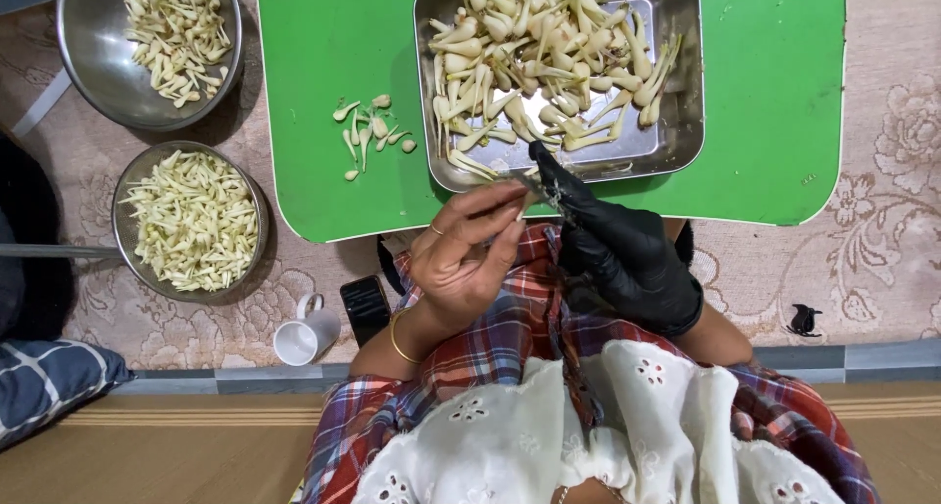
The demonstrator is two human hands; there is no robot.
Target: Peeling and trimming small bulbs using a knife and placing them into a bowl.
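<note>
- Your gloved right hand grips a small knife just below the steel tray on the green table.
- Your bare left hand has its fingers pinched at the blade; can't tell what they're holding.
- Trimmed pieces lie left of the tray.

A small knife with a thin grey blade sits pinched between the bare left hand and the black-gloved right hand, just above the plaid lap, beside the steel tray of pale bulbs.
</note>
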